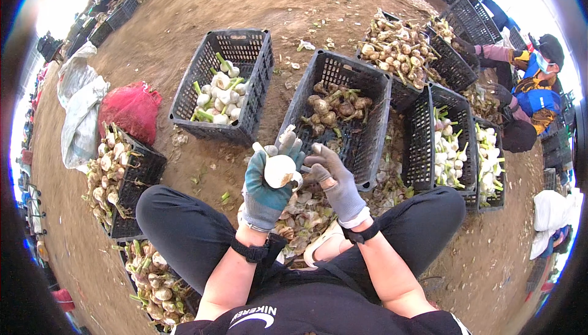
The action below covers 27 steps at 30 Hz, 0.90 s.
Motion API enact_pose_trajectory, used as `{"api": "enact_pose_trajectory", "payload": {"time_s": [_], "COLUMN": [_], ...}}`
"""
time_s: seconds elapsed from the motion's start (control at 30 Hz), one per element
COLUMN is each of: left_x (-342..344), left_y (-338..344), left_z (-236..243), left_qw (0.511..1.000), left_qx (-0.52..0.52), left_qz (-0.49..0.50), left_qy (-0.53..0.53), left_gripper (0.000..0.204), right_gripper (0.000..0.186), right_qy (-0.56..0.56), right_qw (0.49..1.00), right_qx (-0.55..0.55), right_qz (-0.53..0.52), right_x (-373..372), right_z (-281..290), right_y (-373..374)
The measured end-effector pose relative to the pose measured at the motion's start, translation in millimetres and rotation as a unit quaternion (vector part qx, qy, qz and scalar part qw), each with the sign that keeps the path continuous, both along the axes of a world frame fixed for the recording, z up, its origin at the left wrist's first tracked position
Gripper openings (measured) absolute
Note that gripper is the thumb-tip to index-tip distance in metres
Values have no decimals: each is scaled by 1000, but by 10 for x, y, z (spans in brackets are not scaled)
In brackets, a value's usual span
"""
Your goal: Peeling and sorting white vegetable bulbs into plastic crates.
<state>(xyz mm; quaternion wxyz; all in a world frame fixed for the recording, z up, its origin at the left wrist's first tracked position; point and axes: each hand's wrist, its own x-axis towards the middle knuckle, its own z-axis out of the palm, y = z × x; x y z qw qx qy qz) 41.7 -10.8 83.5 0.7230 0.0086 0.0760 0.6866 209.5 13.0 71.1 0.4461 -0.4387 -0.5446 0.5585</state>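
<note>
My left hand, in a grey and teal work glove, is closed around a clean white garlic bulb with a short cut stem. Close to the bulb's right side is my right hand, in a grey glove, its fingers apart and nothing visible in them. Just beyond both hands stands a black plastic crate with a cluster of brown, unpeeled garlic bulbs inside. To its left, another black crate contains several white garlic bulbs with green stems.
Peeled garlic skins litter the dirt floor between my legs. Crates of unpeeled garlic and trimmed white garlic stand at right. Garlic-filled crates, a red sack and a white sack are at left. A person sits at far right.
</note>
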Motion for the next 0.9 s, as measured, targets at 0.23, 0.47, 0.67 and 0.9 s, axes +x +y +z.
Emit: {"api": "enact_pose_trajectory", "payload": {"time_s": [0.23, 0.47, 0.67, 0.9], "left_x": [-87, -80, -130, -423], "left_y": [58, -15, -15, 227], "left_z": [-57, -29, -74, -80], "left_qw": [993, 998, 981, 983], "left_qx": [-42, -55, -80, -179], "left_qz": [93, -39, -137, 26], "left_qy": [54, 11, 111, 37], "left_gripper": [28, 26, 27, 29], "right_gripper": [37, 67, 29, 37], "right_qy": [-211, -115, -189, -265], "right_qw": [957, 988, 974, 946], "right_qx": [-76, 98, 121, 7], "right_qz": [183, 34, -39, 185], "right_x": [15, 155, 110, 341], "right_z": [-81, -96, -226, -134], "right_y": [-185, 132, 317, 75]}}
